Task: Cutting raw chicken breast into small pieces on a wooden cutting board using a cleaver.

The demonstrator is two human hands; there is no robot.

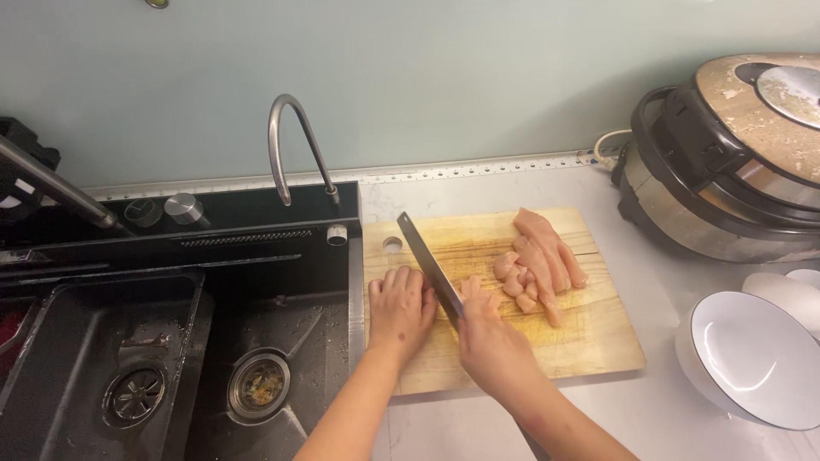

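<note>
A wooden cutting board [589, 341] lies on the white counter beside the sink. Raw chicken lies on it: long strips [551, 248] at the back right and several cut chunks [512, 282] in the middle. My right hand [491, 341] grips the handle of a cleaver [430, 263], whose blade points up and away to the left over the board. My left hand [400, 309] rests palm down on the board's left part, just left of the blade, fingers curled; whether it covers a piece of meat is hidden.
A black double sink [171, 341] with a curved steel tap [295, 145] fills the left. A rice cooker [726, 162] stands at the back right. White bowls [760, 358] sit at the right front, close to the board's edge.
</note>
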